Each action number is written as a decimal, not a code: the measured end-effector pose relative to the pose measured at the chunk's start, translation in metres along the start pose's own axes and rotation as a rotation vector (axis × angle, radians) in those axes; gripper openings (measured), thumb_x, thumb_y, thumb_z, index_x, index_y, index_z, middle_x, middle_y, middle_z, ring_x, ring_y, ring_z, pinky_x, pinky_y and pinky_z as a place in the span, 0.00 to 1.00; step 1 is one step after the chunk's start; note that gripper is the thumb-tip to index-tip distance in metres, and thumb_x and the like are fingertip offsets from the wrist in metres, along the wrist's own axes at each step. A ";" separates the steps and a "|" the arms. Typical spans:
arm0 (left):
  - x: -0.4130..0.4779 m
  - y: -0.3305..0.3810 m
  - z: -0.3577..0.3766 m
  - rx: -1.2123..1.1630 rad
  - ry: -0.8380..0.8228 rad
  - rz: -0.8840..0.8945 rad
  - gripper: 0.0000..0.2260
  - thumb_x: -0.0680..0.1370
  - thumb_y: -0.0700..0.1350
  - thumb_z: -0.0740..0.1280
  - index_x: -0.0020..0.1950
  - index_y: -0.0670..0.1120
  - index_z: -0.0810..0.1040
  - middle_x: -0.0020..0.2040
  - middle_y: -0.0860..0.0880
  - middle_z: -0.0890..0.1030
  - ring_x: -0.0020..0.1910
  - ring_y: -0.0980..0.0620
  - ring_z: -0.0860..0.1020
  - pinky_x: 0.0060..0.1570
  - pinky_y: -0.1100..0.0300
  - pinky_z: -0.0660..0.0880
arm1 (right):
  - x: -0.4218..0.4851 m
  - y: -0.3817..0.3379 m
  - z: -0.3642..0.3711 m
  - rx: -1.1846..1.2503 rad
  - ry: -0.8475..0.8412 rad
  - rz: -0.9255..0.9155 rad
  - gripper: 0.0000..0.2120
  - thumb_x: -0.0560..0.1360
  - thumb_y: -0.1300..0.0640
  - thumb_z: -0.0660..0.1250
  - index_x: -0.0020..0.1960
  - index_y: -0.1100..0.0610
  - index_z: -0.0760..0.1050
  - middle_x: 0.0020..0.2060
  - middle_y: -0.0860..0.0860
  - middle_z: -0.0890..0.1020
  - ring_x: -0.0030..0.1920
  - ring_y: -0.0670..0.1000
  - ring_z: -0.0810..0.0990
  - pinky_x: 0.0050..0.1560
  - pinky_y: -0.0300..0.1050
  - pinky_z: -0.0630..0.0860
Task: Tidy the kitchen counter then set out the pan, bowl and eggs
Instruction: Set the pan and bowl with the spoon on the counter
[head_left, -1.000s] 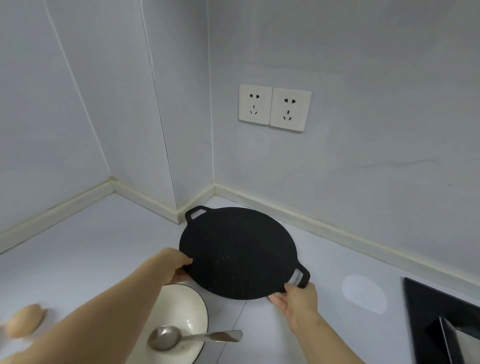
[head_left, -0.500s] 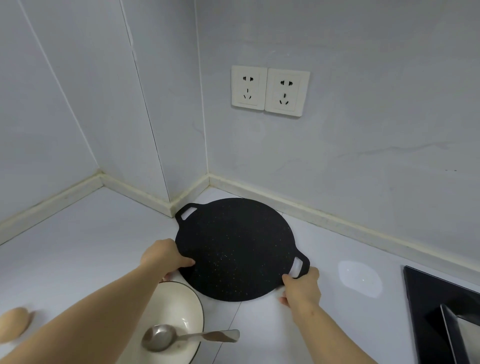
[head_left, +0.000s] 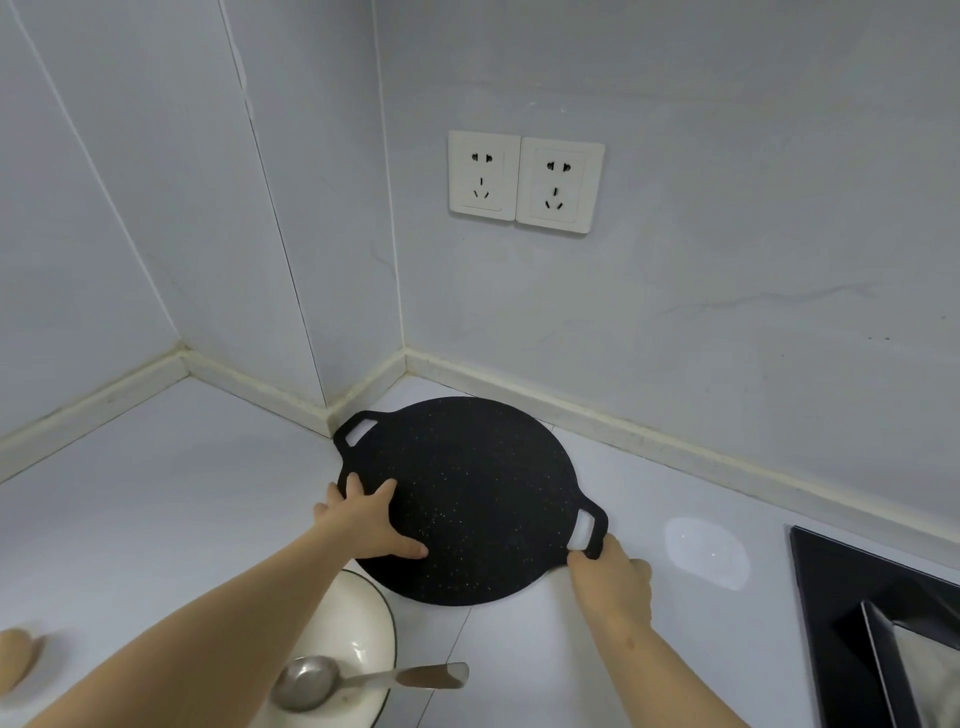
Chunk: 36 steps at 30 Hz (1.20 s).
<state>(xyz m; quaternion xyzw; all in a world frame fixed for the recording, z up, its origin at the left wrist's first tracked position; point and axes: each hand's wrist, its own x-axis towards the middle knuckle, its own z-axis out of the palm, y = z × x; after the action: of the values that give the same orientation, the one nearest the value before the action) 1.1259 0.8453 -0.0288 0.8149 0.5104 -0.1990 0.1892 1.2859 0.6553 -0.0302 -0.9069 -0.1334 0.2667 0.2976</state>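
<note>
Pan (head_left: 483, 493) lies flat on the counter (head_left: 156, 499), tucked toward the wall corner, its far rim just short of the backsplash. Its two loop handles set the long axis: far handle up-left by the corner, near handle down-right toward the person.

Right hand (head_left: 613, 577) is at the near handle, fingers curled on its outer edge; a pinch grip, though the underside contact is hidden. Left hand (head_left: 366, 514) lies spread and flat on the pan's left face, fingers splayed, holding nothing, pressing or steadying.

Bowl (head_left: 358, 639) sits just in front of the pan's near-left rim, close to touching it; a spoon (head_left: 332, 680) rests across it. An egg (head_left: 15, 660) lies at the far left edge of view, well apart.

Judgement: any slide or turn of the pan pivots on that handle axis. Right hand has the only handle in reach; the far one lies beyond the left hand. Pulling the pan nearer risks nudging the bowl.
</note>
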 end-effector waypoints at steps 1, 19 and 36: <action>0.001 -0.001 0.000 0.022 0.002 0.004 0.46 0.68 0.67 0.68 0.77 0.55 0.45 0.77 0.41 0.44 0.75 0.35 0.45 0.71 0.41 0.53 | -0.001 0.002 0.000 -0.071 0.015 -0.022 0.14 0.75 0.53 0.58 0.59 0.55 0.70 0.51 0.54 0.68 0.54 0.57 0.73 0.57 0.49 0.72; -0.118 -0.029 -0.036 -0.427 0.215 0.214 0.31 0.78 0.57 0.60 0.77 0.47 0.53 0.77 0.48 0.53 0.75 0.46 0.55 0.71 0.49 0.58 | -0.087 0.018 0.007 0.068 -0.083 -0.109 0.24 0.77 0.55 0.59 0.72 0.52 0.61 0.68 0.54 0.66 0.65 0.57 0.68 0.64 0.52 0.68; -0.175 -0.089 0.051 -1.382 0.016 -0.160 0.15 0.79 0.32 0.53 0.65 0.41 0.66 0.49 0.41 0.72 0.46 0.40 0.76 0.43 0.46 0.79 | -0.188 0.001 0.071 0.627 -0.670 -0.084 0.11 0.78 0.59 0.59 0.56 0.45 0.69 0.47 0.53 0.77 0.44 0.57 0.79 0.46 0.46 0.77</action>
<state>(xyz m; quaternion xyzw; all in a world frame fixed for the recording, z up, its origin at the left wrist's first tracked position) 0.9687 0.7235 0.0093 0.4688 0.5801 0.1641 0.6456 1.0916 0.6129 -0.0031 -0.6307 -0.1716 0.5602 0.5088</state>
